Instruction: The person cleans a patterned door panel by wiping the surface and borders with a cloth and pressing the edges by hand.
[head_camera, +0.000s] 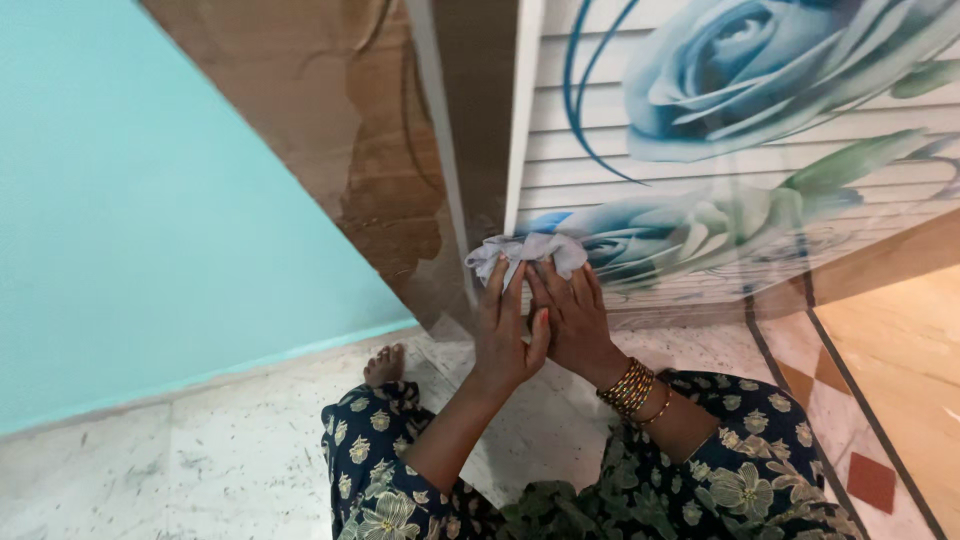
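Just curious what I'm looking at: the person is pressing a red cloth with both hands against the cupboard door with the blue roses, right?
Not quite: the cloth is pale grey-white, not red, as the head view shows. Both hands, left hand and right hand, do press it against the cupboard door with blue roses.

The cloth is partly covered by both hands; the rose-printed panel is cut off at the frame edges.
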